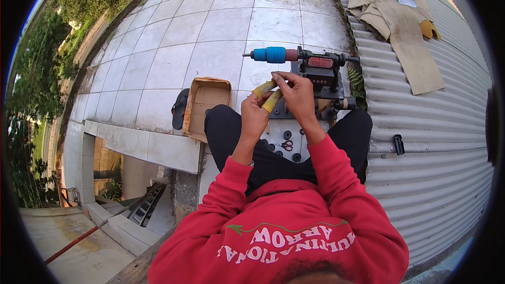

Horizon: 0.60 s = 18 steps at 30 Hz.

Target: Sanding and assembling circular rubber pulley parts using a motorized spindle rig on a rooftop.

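Two yellow, tube-like lengths (271, 102) lie between my hands in front of the winding machine; whether they are one bent piece or two, I cannot tell. My left hand (254, 117) is closed around their lower left part. Fingertips of my right hand (295, 94) pinch the upper end of the upper length. Just beyond is a hand-cranked winding machine (321, 71) with a dark body and a red plate. Its horizontal spindle carries a blue wound bobbin (275, 54) and a reddish-brown section beside it.
An open cardboard box (209, 97) stands left of my knee, beside a dark sandal (180, 108). Small scissors (286, 145) and several black discs (296, 157) lie between my legs. Corrugated roofing (421, 142) runs along the right, with sacking (413, 47) and a black object (399, 144) on it.
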Each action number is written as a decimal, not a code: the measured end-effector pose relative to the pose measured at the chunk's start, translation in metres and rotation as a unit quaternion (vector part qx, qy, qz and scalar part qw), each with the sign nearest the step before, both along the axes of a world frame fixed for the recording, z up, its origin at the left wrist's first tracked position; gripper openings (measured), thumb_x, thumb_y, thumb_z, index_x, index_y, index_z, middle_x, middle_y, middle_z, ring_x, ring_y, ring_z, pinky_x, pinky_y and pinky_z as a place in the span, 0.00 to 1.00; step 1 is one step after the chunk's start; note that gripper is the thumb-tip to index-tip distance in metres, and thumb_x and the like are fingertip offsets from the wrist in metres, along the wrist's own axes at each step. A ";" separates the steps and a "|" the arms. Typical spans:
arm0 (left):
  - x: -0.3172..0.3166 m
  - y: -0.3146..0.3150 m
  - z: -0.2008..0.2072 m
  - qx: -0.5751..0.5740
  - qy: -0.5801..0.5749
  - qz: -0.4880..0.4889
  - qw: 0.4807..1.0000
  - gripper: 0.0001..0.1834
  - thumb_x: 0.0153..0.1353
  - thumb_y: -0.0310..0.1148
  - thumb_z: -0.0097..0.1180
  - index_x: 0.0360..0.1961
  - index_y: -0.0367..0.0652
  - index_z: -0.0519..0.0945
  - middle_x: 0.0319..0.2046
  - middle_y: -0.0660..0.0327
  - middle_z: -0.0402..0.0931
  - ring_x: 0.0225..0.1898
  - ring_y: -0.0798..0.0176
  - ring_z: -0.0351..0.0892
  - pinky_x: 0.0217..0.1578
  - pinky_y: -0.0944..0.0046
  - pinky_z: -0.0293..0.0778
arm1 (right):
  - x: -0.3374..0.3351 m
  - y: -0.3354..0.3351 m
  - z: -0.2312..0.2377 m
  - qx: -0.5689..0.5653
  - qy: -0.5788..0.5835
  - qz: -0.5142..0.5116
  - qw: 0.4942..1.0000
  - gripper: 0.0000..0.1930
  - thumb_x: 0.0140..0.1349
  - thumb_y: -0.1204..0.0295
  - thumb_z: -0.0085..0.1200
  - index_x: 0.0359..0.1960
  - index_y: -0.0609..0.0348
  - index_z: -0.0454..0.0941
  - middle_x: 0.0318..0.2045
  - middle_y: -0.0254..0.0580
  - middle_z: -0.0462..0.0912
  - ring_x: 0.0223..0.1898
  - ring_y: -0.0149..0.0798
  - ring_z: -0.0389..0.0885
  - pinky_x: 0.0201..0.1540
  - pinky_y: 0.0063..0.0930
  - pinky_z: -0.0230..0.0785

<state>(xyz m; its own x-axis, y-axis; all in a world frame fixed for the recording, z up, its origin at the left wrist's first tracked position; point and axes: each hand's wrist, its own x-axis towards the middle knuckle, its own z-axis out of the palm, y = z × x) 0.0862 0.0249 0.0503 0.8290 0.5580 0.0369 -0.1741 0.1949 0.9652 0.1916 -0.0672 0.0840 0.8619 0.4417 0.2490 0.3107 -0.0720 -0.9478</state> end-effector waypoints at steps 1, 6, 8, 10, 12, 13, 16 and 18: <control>-0.002 0.002 0.003 0.012 0.017 -0.009 1.000 0.22 0.68 0.17 0.62 0.62 0.28 0.77 0.52 0.54 0.85 0.53 0.66 0.84 0.56 0.68 0.79 | 0.001 0.000 -0.003 0.003 -0.004 0.003 1.000 0.12 0.69 0.67 0.65 0.46 0.63 0.90 0.30 0.41 0.91 0.22 0.24 0.73 0.27 0.25 0.67; -0.047 0.085 0.028 0.076 0.150 -0.153 0.974 0.23 0.70 0.27 0.64 0.65 0.37 0.79 0.56 0.57 0.84 0.56 0.67 0.83 0.57 0.66 0.78 | -0.014 -0.013 -0.011 0.033 0.027 0.001 0.999 0.13 0.70 0.67 0.64 0.47 0.64 0.90 0.32 0.37 0.91 0.27 0.21 0.77 0.31 0.23 0.70; -0.039 0.106 0.043 0.107 0.169 -0.136 0.970 0.23 0.71 0.30 0.64 0.65 0.38 0.79 0.58 0.58 0.83 0.60 0.67 0.81 0.58 0.66 0.77 | -0.017 -0.012 -0.013 0.035 -0.009 -0.009 0.999 0.12 0.71 0.68 0.62 0.48 0.63 0.90 0.32 0.40 0.91 0.31 0.24 0.81 0.35 0.23 0.72; -0.022 0.098 0.072 0.164 0.100 0.014 0.981 0.22 0.73 0.34 0.62 0.65 0.39 0.79 0.60 0.55 0.82 0.63 0.60 0.81 0.62 0.61 0.74 | -0.016 -0.013 -0.012 0.036 -0.047 -0.020 0.998 0.11 0.71 0.69 0.63 0.47 0.63 0.90 0.32 0.42 0.90 0.30 0.28 0.83 0.35 0.24 0.73; 0.008 0.094 0.081 0.360 0.041 0.028 0.932 0.22 0.73 0.34 0.60 0.65 0.39 0.79 0.60 0.54 0.82 0.62 0.55 0.81 0.64 0.58 0.72 | -0.018 -0.013 -0.010 0.035 -0.086 -0.031 0.995 0.10 0.71 0.70 0.63 0.47 0.62 0.90 0.32 0.44 0.90 0.30 0.31 0.85 0.35 0.26 0.73; 0.022 0.093 0.085 0.540 -0.019 0.041 0.840 0.21 0.74 0.35 0.58 0.65 0.40 0.80 0.60 0.53 0.83 0.62 0.49 0.82 0.67 0.55 0.70 | -0.019 -0.012 -0.008 0.008 -0.129 -0.039 0.991 0.10 0.70 0.70 0.63 0.46 0.62 0.90 0.32 0.45 0.89 0.30 0.35 0.86 0.35 0.27 0.74; 0.059 0.096 0.075 0.674 -0.059 -0.002 0.737 0.17 0.74 0.33 0.54 0.60 0.40 0.82 0.56 0.49 0.83 0.55 0.41 0.83 0.70 0.50 0.65 | -0.020 -0.011 -0.008 -0.022 -0.181 -0.051 0.982 0.08 0.68 0.72 0.64 0.44 0.61 0.90 0.32 0.46 0.88 0.30 0.41 0.87 0.34 0.30 0.76; 0.068 0.096 0.079 0.658 -0.003 -0.037 0.752 0.15 0.74 0.34 0.53 0.56 0.39 0.82 0.52 0.48 0.84 0.53 0.40 0.83 0.67 0.50 0.68 | -0.019 -0.013 -0.009 -0.027 -0.186 -0.059 0.980 0.07 0.68 0.72 0.64 0.43 0.61 0.90 0.32 0.46 0.88 0.30 0.43 0.87 0.34 0.32 0.76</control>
